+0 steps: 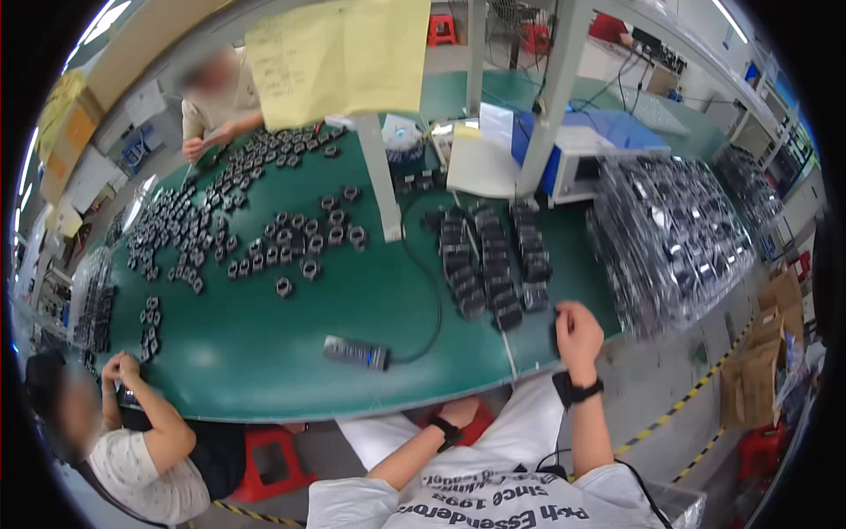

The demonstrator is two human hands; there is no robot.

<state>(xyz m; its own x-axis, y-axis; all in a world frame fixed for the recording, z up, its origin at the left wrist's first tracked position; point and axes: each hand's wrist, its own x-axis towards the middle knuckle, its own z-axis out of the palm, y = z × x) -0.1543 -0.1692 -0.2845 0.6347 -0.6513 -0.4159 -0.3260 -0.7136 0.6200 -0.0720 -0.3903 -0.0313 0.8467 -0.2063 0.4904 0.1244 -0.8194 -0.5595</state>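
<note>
My right hand [579, 335] rests at the near right of the green table [264, 353], its fingers curled in; whether anything is inside them is hidden. Just left of it lies a small dark block [535, 297], at the near end of a row of black devices [531, 251]. Two more such rows, a middle row [495, 264] and a left row [458, 260], run alongside. My left hand [460, 411] is low between my thighs, below the table edge and in front of a red stool [476, 429]. Its fingers are too unclear to read.
A power strip [355, 352] with a cable lies near the front edge. Many black ring-shaped parts [291, 234] spread over the left. Stacked clear trays [670, 238] stand at right. A post [377, 176] rises mid-table. Co-workers sit at near left [132, 432] and far left [216, 106].
</note>
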